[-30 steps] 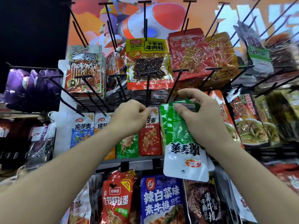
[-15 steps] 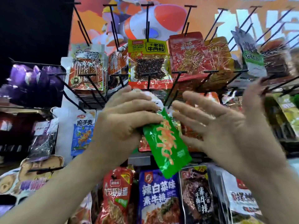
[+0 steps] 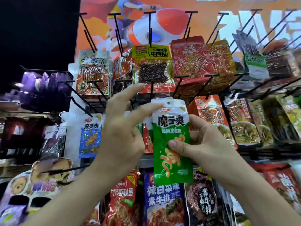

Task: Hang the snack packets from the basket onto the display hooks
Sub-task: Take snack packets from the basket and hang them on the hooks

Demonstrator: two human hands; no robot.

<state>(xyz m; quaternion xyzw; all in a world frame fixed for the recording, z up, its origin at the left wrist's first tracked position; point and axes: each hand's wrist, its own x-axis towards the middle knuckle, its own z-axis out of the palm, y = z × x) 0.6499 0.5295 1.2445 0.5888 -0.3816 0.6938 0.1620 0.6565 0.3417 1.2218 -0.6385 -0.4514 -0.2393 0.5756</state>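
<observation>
Green snack packet point(image 3: 172, 144), held upright just in front of the middle row of the rack, clear of any peg. The right hand point(image 3: 205, 144) pinches its mid-body, thumb on the printed face and fingers behind. The left hand point(image 3: 123, 128) holds nothing; its fingers are straightened toward the white top strip, and blur hides whether they touch it. The packet is judged light, limp and glossy: a thin film pouch likely to flop or slip if held low. The better hold is the flat sealed strip beside the punched hang hole point(image 3: 169, 103). Behind it, flat crinkled pouches hang in overlapping rows, among them a blue packet point(image 3: 90, 136) with similar print. A black wire display hook point(image 3: 151, 90), T-tipped, stands just above the hole. Farthest back is an orange poster point(image 3: 203, 17). No basket is in view.
</observation>
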